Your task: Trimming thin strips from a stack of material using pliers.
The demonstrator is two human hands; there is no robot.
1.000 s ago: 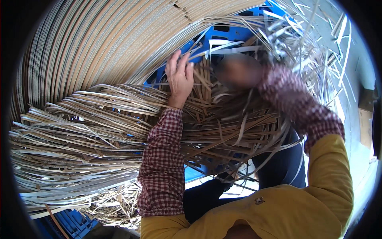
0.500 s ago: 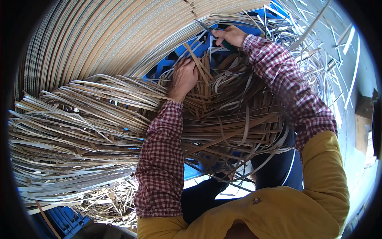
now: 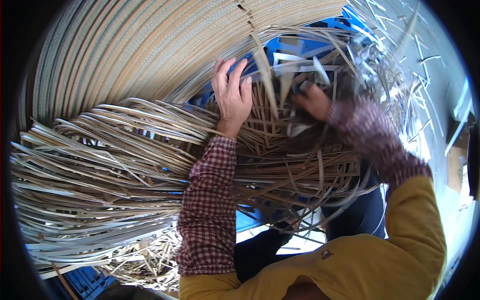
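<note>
My left hand [image 3: 232, 100] is open, fingers spread, at the lower edge of a stack of corrugated cardboard sheets [image 3: 150, 55]. No object shows in it. To its right, my right hand [image 3: 314, 102] is curled and smeared by motion over a tangle of narrow cardboard strips [image 3: 300, 165]. The dark pointed tool with a green handle, plain in this hand earlier, is now mostly lost in the blur. Between the hands, a loose tan strip [image 3: 265, 75] is blurred and stands out from the tangle. A pale scrap [image 3: 321, 70] is above my right hand.
Long bundled strips [image 3: 110, 150] spread across the left side. Blue plastic pallet parts [image 3: 320, 30] show behind the tangle, and more blue plastic [image 3: 85, 280] at lower left. Cut scraps [image 3: 145, 262] lie below the bundle. Strips litter the grey floor [image 3: 430, 90] at right.
My left hand has risen slightly and its fingers have spread. My right hand has swept down toward me from the stack's edge. Strips between the hands have shifted.
</note>
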